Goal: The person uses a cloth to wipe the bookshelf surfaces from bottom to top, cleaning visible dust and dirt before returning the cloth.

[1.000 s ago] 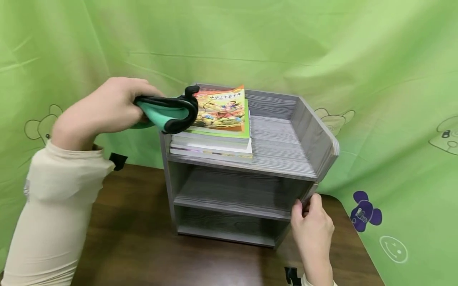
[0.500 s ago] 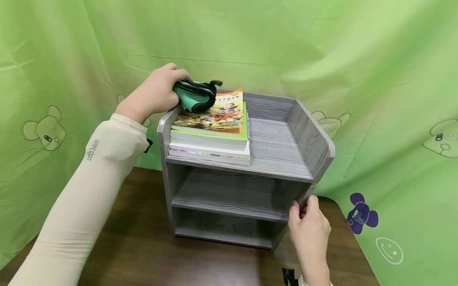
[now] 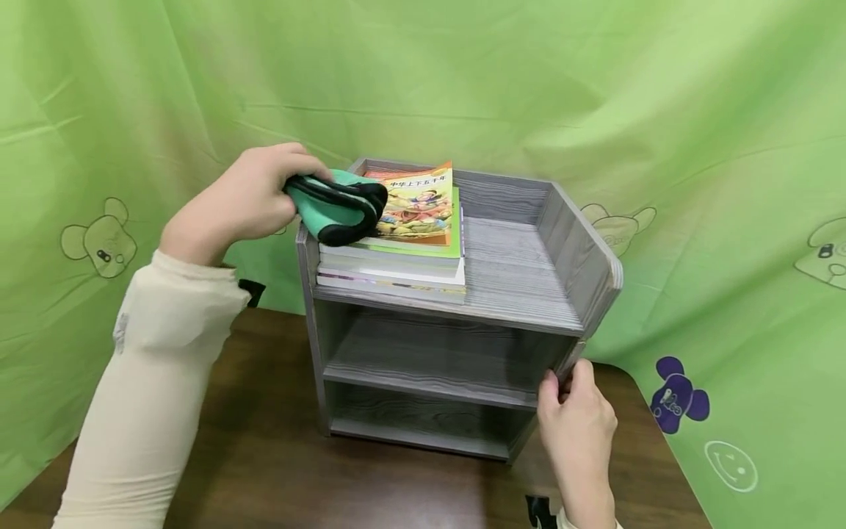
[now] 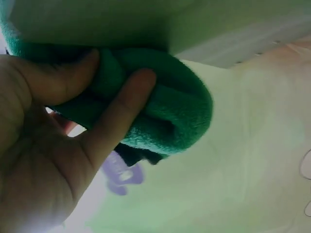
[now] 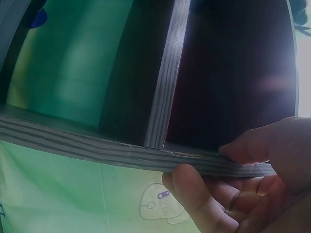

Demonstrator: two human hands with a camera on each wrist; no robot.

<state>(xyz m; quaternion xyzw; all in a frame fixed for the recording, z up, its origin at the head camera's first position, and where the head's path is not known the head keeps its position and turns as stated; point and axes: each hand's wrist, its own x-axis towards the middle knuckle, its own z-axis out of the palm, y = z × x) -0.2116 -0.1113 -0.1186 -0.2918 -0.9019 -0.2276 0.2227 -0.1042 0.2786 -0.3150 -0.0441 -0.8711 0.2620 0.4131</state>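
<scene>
My left hand [image 3: 244, 195] grips a folded green cloth [image 3: 333, 213] with black trim at the upper left of the grey wooden shelf unit [image 3: 512, 253]. In the left wrist view, thumb and fingers pinch the plush cloth [image 4: 180, 111] right against a pale panel [image 4: 228, 51]. The cloth overlaps the top of the left side panel and the corner of a book stack [image 3: 416, 213] in the head view. My right hand [image 3: 578, 419] holds the front edge of the right side panel [image 5: 112, 150], thumb inside and fingers outside.
The shelf unit stands on a dark brown table [image 3: 264, 441], with two compartments [image 3: 423, 353] below its top. Books lie stacked at the left of the top. A green curtain [image 3: 423, 73] with cartoon prints hangs close behind and at both sides.
My left hand moves the cloth right and away along the left side panel, then back left and nearer. My right hand keeps its hold on the right panel.
</scene>
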